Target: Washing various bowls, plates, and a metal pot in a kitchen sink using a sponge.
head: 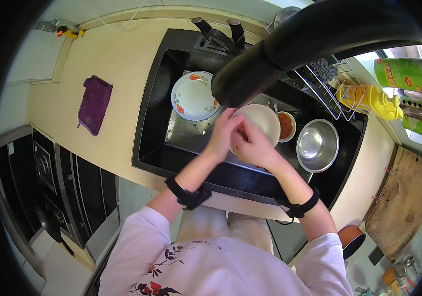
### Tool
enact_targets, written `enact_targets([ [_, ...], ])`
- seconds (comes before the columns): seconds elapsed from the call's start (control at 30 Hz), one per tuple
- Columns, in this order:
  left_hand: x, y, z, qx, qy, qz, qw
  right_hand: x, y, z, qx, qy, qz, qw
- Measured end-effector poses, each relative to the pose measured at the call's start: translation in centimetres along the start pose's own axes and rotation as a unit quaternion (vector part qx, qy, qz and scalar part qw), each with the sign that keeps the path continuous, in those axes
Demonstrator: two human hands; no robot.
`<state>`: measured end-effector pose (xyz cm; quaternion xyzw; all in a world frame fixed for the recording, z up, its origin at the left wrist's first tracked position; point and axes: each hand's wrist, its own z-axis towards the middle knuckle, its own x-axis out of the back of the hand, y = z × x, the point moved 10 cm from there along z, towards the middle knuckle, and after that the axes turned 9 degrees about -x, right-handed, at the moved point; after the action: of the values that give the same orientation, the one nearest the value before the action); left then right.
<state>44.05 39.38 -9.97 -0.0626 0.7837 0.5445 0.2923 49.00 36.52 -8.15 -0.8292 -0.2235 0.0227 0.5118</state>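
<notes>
Over the black kitchen sink (151, 148), my left hand (222, 137) and my right hand (253, 146) meet at the near left side of a pale bowl (264, 120). Their fingers overlap, so whether they grip the bowl or something small between them cannot be told. Left of the hands lies a white enamel dish (195, 96) with red flowers and a blue rim. Right of the pale bowl stand a small white bowl (286, 127) with reddish-orange liquid and a stainless steel bowl (317, 146). A thick black faucet (248, 74) hangs above, hiding part of the sink.
A purple cloth (95, 105) lies on the counter (122, 74) at left. Knives stand in a holder (212, 45) behind the sink. At right are a wire rack (338, 88), a yellow bottle (370, 101), green containers (407, 76) and a wooden cutting board (403, 203).
</notes>
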Motion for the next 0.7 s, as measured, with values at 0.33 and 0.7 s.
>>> enact_targets([
  [0.33,0.7,0.6,0.9,0.050,-0.159,0.119,0.979,-0.4,-1.8,-0.6,0.004,-0.085,-0.174,0.981],
  [0.7,1.7,-0.5,-2.3,-0.042,0.071,0.056,0.995,1.5,4.6,-0.3,-0.052,0.186,0.393,0.899],
])
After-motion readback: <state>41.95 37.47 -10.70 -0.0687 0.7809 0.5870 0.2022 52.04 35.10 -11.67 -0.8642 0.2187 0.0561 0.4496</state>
